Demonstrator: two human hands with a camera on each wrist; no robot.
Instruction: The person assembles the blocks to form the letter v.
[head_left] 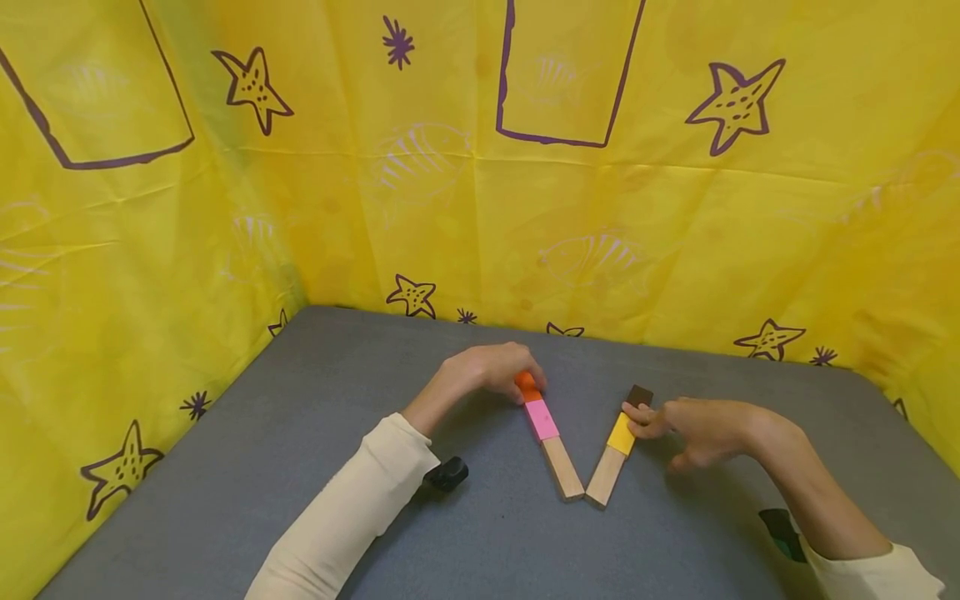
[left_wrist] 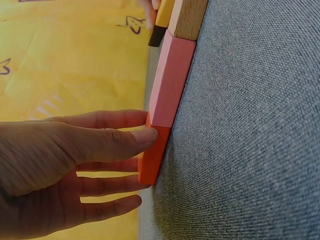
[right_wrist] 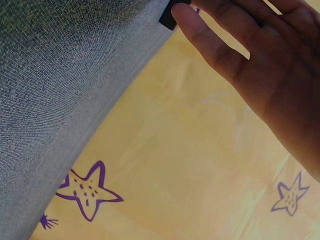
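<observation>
Wooden blocks lie end to end on the grey table in a V shape. Its left arm has an orange block (head_left: 528, 386), a pink block (head_left: 542, 421) and a plain wood block (head_left: 562, 469). A black block (head_left: 640, 396), a yellow block (head_left: 621, 434) and another plain wood block (head_left: 605, 477) form the right arm. My left hand (head_left: 498, 367) pinches the orange block between thumb and fingers, clearest in the left wrist view. Extended fingers of my right hand (head_left: 693, 425) touch the right arm where black meets yellow; its thumb stands apart.
A yellow cloth (head_left: 465, 217) printed with starfish and fish hangs behind and beside the grey table (head_left: 300, 433). A black strap piece (head_left: 448, 473) shows by the left wrist, and a dark green piece (head_left: 782, 533) by the right.
</observation>
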